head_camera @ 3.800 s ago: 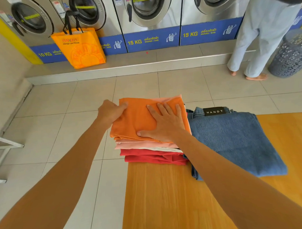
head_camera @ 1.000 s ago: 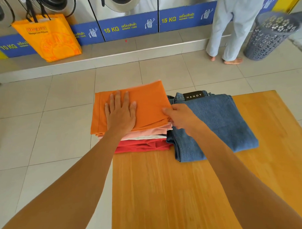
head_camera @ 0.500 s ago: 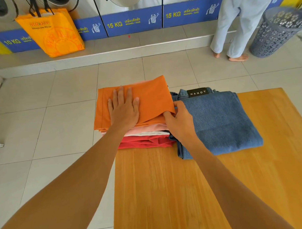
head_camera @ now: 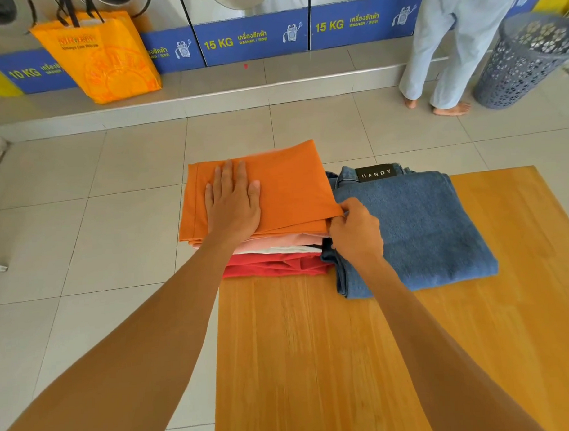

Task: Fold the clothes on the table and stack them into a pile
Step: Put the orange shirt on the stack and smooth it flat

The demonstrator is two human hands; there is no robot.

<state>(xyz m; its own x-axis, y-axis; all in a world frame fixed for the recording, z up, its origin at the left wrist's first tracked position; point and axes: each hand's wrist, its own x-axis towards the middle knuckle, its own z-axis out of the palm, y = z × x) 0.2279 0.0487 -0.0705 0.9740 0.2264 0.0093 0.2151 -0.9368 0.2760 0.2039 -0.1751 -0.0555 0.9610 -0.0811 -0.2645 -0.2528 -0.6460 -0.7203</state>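
At centre frame, the folded orange garment (head_camera: 285,189) tops the pile (head_camera: 278,260) at the worktop (head_camera: 314,359) far-left corner; the left hand (head_camera: 233,206) presses it flat, fingers straight, while the right hand (head_camera: 356,233) pinches its near-right corner. The step in hand appears to be squaring the top layer. The next move likely calls for aligning that corner, then placing the folded jeans (head_camera: 416,230), just right of the pile, on top.

Bright, even daylight; sharp focus, wide-angle bending at edges.

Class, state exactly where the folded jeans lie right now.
In the head view, the folded jeans lie on the wooden table at its far edge, right of and touching the clothes pile, partly under the right hand.
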